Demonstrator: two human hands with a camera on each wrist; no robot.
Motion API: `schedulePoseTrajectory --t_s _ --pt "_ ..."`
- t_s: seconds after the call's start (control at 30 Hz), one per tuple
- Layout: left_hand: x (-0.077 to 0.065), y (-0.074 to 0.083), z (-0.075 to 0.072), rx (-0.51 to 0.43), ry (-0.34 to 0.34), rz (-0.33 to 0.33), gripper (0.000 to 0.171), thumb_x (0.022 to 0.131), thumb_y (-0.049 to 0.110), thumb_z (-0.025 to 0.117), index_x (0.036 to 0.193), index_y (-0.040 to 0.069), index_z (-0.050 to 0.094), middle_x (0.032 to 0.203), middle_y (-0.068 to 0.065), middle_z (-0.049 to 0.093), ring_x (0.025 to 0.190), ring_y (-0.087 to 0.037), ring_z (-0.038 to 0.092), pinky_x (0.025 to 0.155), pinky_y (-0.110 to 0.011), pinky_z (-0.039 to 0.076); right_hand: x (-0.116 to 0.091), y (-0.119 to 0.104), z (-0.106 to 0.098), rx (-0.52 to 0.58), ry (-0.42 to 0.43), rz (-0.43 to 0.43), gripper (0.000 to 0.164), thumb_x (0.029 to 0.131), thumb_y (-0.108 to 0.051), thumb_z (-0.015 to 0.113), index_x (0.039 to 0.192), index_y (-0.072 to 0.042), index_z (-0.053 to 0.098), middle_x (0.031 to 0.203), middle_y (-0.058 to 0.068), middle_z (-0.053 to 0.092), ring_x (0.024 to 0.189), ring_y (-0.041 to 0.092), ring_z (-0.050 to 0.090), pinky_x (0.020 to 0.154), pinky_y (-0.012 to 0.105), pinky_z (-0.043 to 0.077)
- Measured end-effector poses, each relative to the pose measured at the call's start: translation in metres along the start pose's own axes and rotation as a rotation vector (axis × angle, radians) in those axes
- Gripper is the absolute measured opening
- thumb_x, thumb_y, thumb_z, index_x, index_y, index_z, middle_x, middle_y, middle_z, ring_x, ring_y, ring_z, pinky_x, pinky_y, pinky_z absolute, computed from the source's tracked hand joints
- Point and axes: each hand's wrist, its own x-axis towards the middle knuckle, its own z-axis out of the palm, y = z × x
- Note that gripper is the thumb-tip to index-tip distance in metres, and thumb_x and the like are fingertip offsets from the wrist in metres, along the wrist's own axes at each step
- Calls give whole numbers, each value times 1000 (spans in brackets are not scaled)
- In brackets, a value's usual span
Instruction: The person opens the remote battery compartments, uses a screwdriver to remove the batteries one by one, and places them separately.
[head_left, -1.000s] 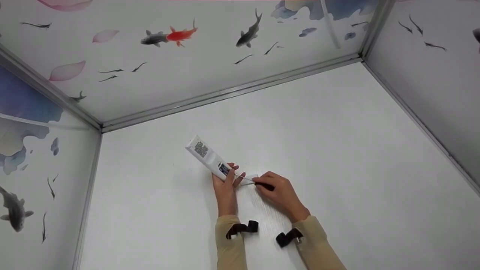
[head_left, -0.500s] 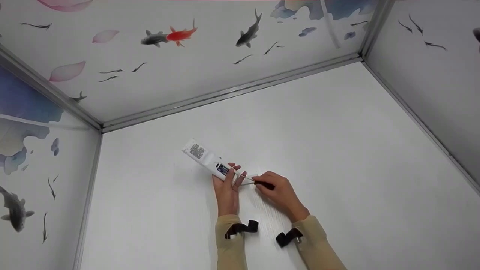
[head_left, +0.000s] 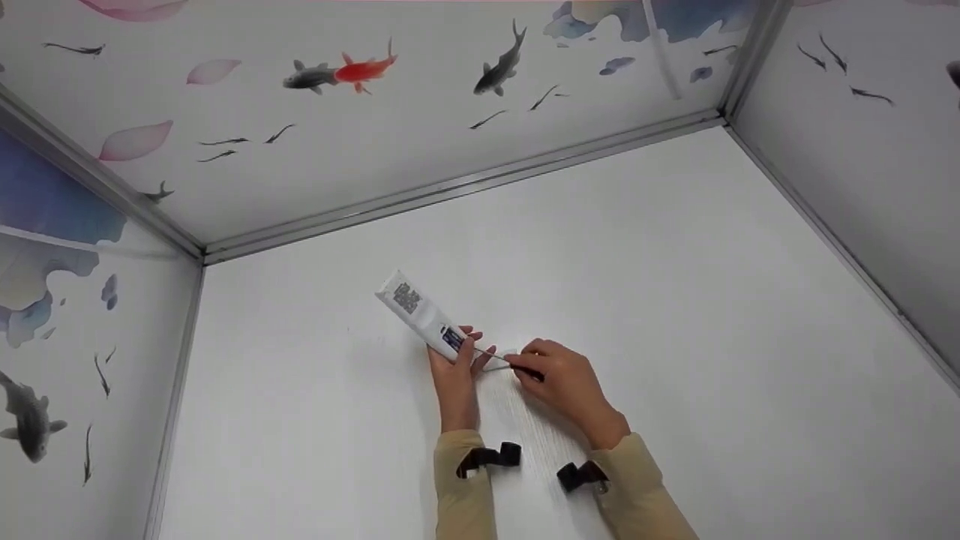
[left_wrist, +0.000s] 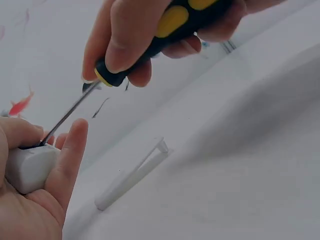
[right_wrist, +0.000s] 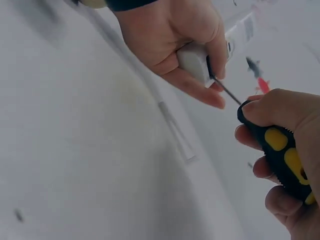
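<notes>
In the head view my left hand [head_left: 456,386] grips the lower end of a white remote control [head_left: 420,313], its back turned up. Batteries [head_left: 452,337] show in the uncovered compartment, partly behind my thumb. My right hand [head_left: 576,382] holds a screwdriver [right_wrist: 275,142] by its black and yellow handle. The thin metal shaft [left_wrist: 70,112] slants down to the remote's near end, with its tip at a dark gap beside my left thumb in the left wrist view. Below the hands, a white battery cover [left_wrist: 132,175] lies on the white table [head_left: 637,247].
Printed panels with fish and petals [head_left: 337,120] rise at the back and both sides. A grey metal rail [head_left: 465,187] runs along the table's back edge. Black camera straps [head_left: 491,455] sit on both sleeves.
The remote's far end dipped left and toward me, then swung back up and right. Both forearms have shifted slightly right, with the screwdriver still against the remote's end.
</notes>
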Motion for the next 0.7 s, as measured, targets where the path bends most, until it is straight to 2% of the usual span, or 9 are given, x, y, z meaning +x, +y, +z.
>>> schedulePoseTrajectory --t_s 0.13,0.23,0.33,0.47,0.7 --pt "-1 0 -1 -88 -6 -43 58 88 14 56 135 12 23 120 -19 36 109 -32 44 84 -46 44 17 -18 -17 -157 -81 -39 19 77 -16 68 95 -20 71 81 -6 58 70 7 53 56 23 46" --pt "-1 -1 -3 -101 7 -71 58 87 15 58 135 15 24 120 -18 38 108 -31 45 83 -46 44 30 -30 -26 -244 -154 -90 17 77 -15 66 92 -19 72 77 -3 57 66 10 52 51 23 45" --pt "-1 -1 -4 -102 18 -85 57 87 14 58 134 13 26 118 -17 40 107 -29 47 82 -44 45 38 -36 -30 -296 -192 -144 17 78 -11 62 89 -19 71 75 -1 56 64 12 53 48 24 45" --pt "0 -1 -6 -136 30 -94 58 88 13 57 134 9 23 117 -17 41 106 -28 47 81 -43 46 40 -35 -27 -303 -196 -167 17 77 -8 59 85 -20 70 75 -1 56 64 12 53 47 25 44" --pt "0 2 -8 -242 29 -116 65 87 12 58 139 11 19 119 -17 39 107 -28 46 86 -43 43 32 -29 -21 -258 -150 -199 15 79 -11 59 90 -18 68 79 0 56 67 12 53 49 25 45"
